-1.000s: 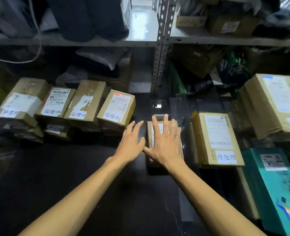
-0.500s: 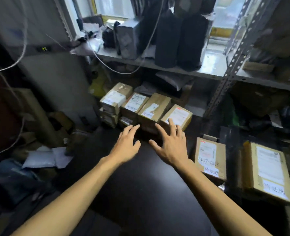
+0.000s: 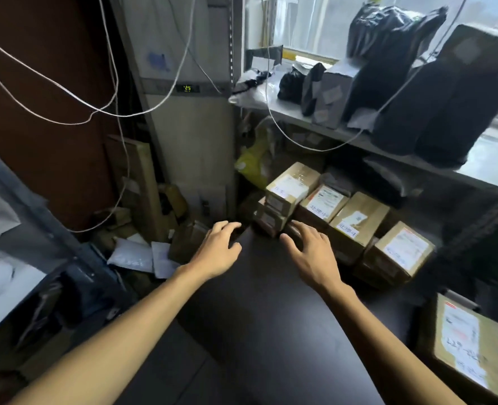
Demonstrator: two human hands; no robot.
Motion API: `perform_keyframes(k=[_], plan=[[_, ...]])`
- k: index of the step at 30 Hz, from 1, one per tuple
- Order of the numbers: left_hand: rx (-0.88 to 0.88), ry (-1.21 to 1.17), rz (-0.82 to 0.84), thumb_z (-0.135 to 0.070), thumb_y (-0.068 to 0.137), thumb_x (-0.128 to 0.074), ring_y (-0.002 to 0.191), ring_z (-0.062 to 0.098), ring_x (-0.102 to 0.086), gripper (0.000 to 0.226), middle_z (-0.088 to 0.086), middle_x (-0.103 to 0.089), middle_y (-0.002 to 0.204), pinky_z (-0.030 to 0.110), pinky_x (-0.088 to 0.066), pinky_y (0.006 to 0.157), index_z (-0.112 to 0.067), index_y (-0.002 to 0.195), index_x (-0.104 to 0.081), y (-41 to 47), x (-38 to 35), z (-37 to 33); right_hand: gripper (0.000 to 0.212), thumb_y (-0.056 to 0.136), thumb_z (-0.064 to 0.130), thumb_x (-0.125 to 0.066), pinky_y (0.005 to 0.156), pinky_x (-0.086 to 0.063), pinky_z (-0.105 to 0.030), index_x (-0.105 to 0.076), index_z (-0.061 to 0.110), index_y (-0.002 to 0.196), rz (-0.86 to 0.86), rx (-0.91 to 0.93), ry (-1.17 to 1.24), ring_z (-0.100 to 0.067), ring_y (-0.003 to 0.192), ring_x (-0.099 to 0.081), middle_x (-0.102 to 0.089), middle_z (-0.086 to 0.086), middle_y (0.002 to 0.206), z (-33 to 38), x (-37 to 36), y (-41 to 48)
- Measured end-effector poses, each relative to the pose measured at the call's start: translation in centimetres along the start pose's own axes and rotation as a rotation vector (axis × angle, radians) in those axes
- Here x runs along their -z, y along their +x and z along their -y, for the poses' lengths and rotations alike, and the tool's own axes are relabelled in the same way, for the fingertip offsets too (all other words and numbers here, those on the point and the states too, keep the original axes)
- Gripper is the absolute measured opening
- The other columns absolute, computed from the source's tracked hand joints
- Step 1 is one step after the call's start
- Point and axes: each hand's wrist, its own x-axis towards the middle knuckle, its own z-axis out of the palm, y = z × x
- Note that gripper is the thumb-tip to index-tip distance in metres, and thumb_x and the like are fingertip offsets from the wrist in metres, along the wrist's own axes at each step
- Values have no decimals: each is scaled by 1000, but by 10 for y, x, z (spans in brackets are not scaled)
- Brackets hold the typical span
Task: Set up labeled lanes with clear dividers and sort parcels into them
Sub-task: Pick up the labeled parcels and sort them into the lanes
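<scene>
While sorting is looking partway done, left hand (image 3: 217,252) and right hand (image 3: 312,257) are reaching, spread and empty, toward labelled brown cardboard parcels (image 3: 358,220).

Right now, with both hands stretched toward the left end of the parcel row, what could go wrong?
The two-box stack seems to sit at the corner of the table; a nudge from the right hand might tip it off the edge. The white cable hanging beside the shelf could snag a lifted parcel.

Taped brown cardboard parcels (image 3: 355,222) with white paper labels sit on a smooth, dark, faintly glossy table (image 3: 271,302).
</scene>
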Motion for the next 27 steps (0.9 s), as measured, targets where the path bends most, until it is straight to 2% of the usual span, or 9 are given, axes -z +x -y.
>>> perform_keyframes(k=[3,7,13,18,24,27], plan=[[-15,-17,18,-23,96,-50,140,19,-33,50,-3,-32,152,30,-29,109,-27,145,-40,22,7,6,53,100,51,-46,109,-35,-38,-46,27,147,-6,-21,29,-25,137,-38,-55,2,145,9,-7,21],[-57,-45,39,-22,96,-51,138,17,-36,50,-3,-35,150,30,-31,111,-26,145,-41,71,1,0,57,98,54,-46,107,-41,-41,-45,26,147,-20,-79,55,-26,134,-43,-59,0,141,1,-18,62],[-86,-38,109,-18,94,-52,134,19,-41,52,1,-41,147,32,-32,113,-21,144,-44,152,-21,-18,52,97,46,-53,106,-45,-46,-51,21,142,2,-162,162,-28,128,-54,-62,-5,137,-30,-29,133],[-58,-62,134,-18,93,-52,134,20,-41,53,3,-43,145,34,-30,115,-23,145,-41,211,-46,-22,50,97,40,-56,103,-44,-36,-51,17,141,-23,-226,241,-24,128,-55,-61,-4,139,-57,-44,179],[-15,-126,137,-25,96,-51,140,22,-35,65,2,-29,157,40,-28,117,-22,154,-22,269,-75,-20,45,95,35,-59,94,-43,-27,-49,23,137,-66,-306,389,-17,122,-58,-61,2,136,-71,-66,214],[89,-213,123,-24,98,-46,137,24,-40,53,6,-43,150,36,-33,112,-18,149,-33,294,-89,-22,41,96,32,-58,93,-43,-26,-51,18,135,-105,-276,319,-18,120,-57,-61,-1,132,-75,-76,225]])
